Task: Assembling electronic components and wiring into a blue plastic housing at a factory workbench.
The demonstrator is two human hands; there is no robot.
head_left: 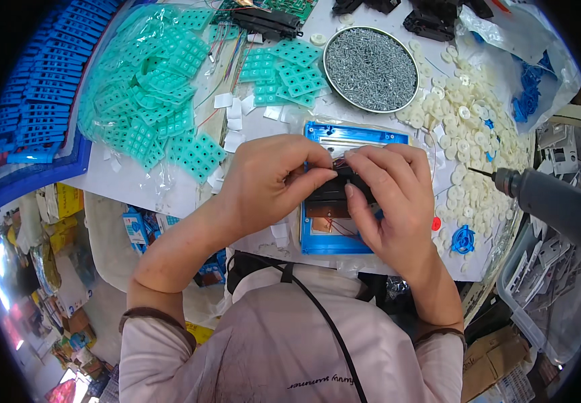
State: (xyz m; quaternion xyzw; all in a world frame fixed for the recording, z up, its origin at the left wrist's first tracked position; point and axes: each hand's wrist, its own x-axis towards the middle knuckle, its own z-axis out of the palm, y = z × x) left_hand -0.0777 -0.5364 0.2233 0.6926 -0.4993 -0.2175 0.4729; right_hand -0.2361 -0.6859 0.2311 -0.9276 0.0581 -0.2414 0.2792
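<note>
A blue rectangular plastic housing (336, 246) lies on the worktable in front of me. Over its middle is a black plastic part (323, 195), mostly covered by my fingers. My left hand (270, 176) comes in from the left, thumb and forefinger pinched together at the black part's upper edge; whatever sits between the tips is too small to make out. From the right, my right hand (398, 195) grips the black part between thumb and fingers. Thin dark wires show near the fingertips, and a brown copper-coloured piece (324, 211) sits inside the housing below.
A round tray of small screws (371, 70) stands beyond the housing. Teal rubber keypads (163, 101) pile up at left, near stacked blue plastic parts (45, 80). White round plastic pieces (472, 107) spread at right. A dark power screwdriver (546, 198) juts in from the right edge.
</note>
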